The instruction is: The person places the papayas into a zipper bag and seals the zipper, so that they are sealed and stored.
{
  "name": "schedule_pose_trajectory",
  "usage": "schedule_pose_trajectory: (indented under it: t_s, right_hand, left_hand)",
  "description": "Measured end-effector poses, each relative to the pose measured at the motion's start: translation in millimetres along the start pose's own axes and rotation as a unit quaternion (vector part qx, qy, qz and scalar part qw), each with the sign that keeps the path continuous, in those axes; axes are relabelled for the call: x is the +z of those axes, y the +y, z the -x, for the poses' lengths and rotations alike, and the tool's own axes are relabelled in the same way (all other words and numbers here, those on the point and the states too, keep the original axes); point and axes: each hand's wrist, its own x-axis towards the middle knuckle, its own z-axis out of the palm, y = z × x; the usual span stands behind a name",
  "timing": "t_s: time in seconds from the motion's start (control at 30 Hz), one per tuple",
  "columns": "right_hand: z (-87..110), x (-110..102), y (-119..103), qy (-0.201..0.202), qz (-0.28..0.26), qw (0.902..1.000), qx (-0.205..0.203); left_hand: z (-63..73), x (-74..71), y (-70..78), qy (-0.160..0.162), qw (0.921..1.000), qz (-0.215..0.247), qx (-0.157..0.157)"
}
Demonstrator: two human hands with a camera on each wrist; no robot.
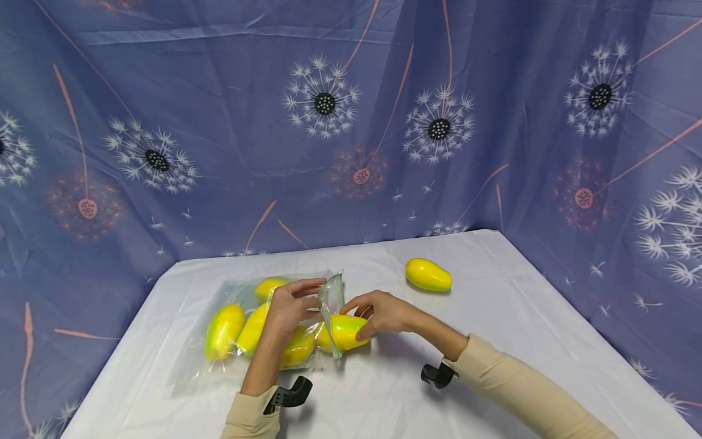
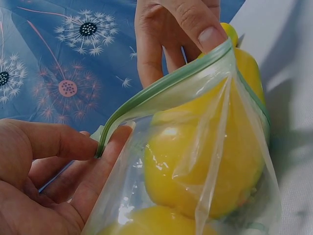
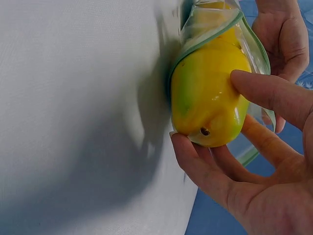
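Observation:
A clear zip-top bag with a green zip edge lies on the table, with several yellow fruits inside. My left hand pinches the zip edge between thumb and fingers and holds the mouth apart. At the mouth, my right hand grips a yellow-green fruit, thumb on one side and fingers round its end. That fruit is partly inside the bag, its outer end sticking out. In the left wrist view, part of it shows through the clear plastic, touching or close to another fruit.
One more yellow fruit lies loose at the back right of the white-covered table. A blue curtain with dandelion prints hangs behind and along the sides. Each wrist carries a black camera mount.

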Motion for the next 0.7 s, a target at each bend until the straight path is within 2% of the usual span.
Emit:
schedule_pose_trajectory:
  t_s: [0.17, 0.47, 0.7]
  right_hand:
    - [-1.5, 2.5, 1.4, 0.006, 0.003, 1.0000, -0.004]
    - [-1.8, 3.3, 4.9, 0.023, 0.004, 0.9995, 0.022]
    - [2.5, 1.2, 12.0, 0.016, 0.001, 0.9997, 0.016]
  left_hand:
    - [0.2, 0.2, 0.6, 0.001, 1.0000, 0.002, 0.002]
    - [-0.5, -0.2, -0.7, -0.001, 1.0000, -0.002, -0.003]
    - [-0.2, 0.3, -0.8, -0.004, 1.0000, 0.003, -0.007]
